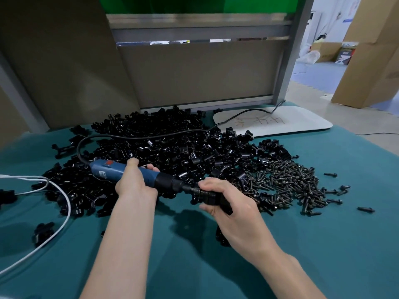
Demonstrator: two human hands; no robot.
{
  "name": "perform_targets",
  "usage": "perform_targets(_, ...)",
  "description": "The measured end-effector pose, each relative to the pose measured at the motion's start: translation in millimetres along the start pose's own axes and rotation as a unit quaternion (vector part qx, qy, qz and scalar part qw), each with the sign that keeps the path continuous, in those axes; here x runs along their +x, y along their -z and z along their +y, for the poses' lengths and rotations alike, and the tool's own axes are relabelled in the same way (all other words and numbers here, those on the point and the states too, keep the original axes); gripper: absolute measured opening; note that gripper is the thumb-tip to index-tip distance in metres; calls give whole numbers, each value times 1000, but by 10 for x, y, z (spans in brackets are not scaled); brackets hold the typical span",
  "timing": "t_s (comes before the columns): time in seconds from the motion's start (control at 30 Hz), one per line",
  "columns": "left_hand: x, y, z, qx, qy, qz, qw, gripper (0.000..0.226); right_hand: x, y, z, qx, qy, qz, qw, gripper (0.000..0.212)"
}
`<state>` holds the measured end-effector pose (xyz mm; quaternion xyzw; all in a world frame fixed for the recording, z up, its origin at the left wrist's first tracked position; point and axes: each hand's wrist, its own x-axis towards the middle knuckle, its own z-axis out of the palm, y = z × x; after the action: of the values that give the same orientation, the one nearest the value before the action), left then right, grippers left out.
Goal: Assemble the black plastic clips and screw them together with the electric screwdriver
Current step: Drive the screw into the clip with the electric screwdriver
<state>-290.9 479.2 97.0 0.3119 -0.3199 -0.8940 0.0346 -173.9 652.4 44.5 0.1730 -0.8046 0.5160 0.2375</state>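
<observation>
My left hand [133, 182] grips the blue electric screwdriver [112, 170] around its body, holding it almost level with its black nose pointing right. My right hand [228, 206] grips a black plastic clip assembly [212, 196] just above the cloth. The screwdriver's tip meets the left end of that clip. A big heap of loose black clips [164, 143] lies behind both hands. A pile of dark screws [289, 182] spreads to the right of the heap.
The teal cloth [323, 244] covers the table. A black cord [151, 134] runs from the screwdriver over the heap to the back right. A white cable [62, 203] loops at left. A white board [280, 121] lies at the back right; grey partition panels [194, 72] stand behind.
</observation>
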Motion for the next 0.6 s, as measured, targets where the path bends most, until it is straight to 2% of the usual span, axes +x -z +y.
perform_targets(0.23, 20, 0, 35, -5, 18, -12, 1000, 28, -30, -22, -2, -13, 66, -25, 997, 50)
perform_targets(0.33, 65, 5, 82, -8, 25, -21, 999, 24, -38, -43, -5, -66, 115, -34, 991, 43)
perform_targets(0.53, 75, 9, 158, -24, 41, -38, 998, 21, -14, -37, -48, -137, 164, 6, 977, 35)
perform_targets(0.6, 91, 28, 256, -62, 28, -35, 997, 23, -35, 46, -53, -107, 129, 33, 985, 34)
